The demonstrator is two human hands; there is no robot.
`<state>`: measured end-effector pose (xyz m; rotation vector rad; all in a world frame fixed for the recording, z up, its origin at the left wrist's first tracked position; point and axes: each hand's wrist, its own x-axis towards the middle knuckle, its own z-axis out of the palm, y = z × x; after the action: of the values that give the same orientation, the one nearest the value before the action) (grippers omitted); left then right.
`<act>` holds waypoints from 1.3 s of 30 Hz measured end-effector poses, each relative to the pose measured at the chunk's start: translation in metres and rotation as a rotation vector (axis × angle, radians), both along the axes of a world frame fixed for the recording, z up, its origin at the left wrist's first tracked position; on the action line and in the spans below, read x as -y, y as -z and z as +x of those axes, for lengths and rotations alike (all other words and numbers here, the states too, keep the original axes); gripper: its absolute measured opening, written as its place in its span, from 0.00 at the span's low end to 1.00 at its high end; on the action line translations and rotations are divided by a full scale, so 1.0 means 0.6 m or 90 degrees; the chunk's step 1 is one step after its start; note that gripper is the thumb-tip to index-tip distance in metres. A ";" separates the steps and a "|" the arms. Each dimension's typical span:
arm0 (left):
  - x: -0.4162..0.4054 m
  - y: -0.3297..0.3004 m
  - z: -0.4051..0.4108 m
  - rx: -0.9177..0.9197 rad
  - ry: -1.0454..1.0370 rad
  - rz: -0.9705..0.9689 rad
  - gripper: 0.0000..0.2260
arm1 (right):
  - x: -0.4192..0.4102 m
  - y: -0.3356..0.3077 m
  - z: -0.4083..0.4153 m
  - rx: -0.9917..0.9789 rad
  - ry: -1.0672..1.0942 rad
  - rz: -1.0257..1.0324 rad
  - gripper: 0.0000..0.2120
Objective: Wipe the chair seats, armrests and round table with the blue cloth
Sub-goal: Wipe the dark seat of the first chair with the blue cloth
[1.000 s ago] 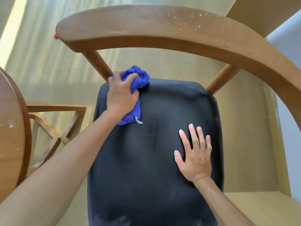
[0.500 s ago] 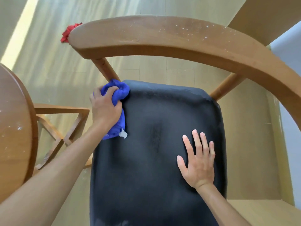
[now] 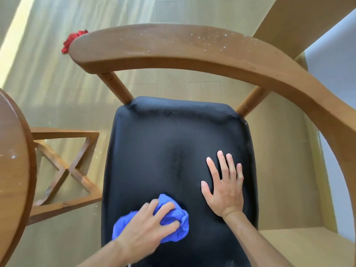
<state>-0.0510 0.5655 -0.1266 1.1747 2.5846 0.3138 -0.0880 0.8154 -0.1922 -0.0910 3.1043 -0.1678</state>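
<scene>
The person leans over the black padded chair seat (image 3: 173,160), and everything I can place goes by that seat. The left hand (image 3: 148,226) sits at its near edge, fingers curled into the bunched blue cloth (image 3: 173,214) and pressing it down on the upholstery. The right hand (image 3: 224,187) lies flat on the seat's right half, fingers straight and slightly spread, holding nothing, apparently bracing.

The risks I would watch:

- The cloth is wadded, so only a small patch touches the seat. Strokes could leave unwiped bands, especially along the far rim, where a pale dusty film shows.
- The curved wooden armrest rail (image 3: 192,51) arching beyond and to the right of the seat is speckled with white crumbs. Wiping it afterwards could knock them onto the seat.
- With the cloth so close to the near edge, a pull toward the body could sweep dirt onto the floor or let the cloth slip off.
- The round wooden table (image 3: 13,151) to the left of the seat also carries white specks; a cloth already loaded with dust may only smear them.

A red crumpled thing (image 3: 74,40) lies on the floor beyond the rail's left tip.
</scene>
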 end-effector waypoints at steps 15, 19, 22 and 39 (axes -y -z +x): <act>-0.113 0.000 -0.087 0.004 -0.298 0.035 0.21 | -0.002 -0.016 -0.001 0.076 -0.012 0.010 0.31; -0.101 -0.015 -0.073 0.099 -0.310 0.044 0.19 | -0.003 -0.055 -0.007 0.144 -0.020 -0.006 0.31; -0.069 -0.035 -0.086 0.248 -0.348 0.156 0.24 | 0.010 -0.090 -0.009 0.168 0.024 -0.094 0.28; 0.064 -0.064 -0.003 0.348 -0.465 -0.212 0.27 | 0.145 -0.173 -0.021 0.222 -0.505 0.175 0.30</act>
<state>-0.0530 0.5269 -0.0880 -0.0149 2.3288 0.2795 -0.1006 0.7283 -0.0883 -1.1064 2.4797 0.2363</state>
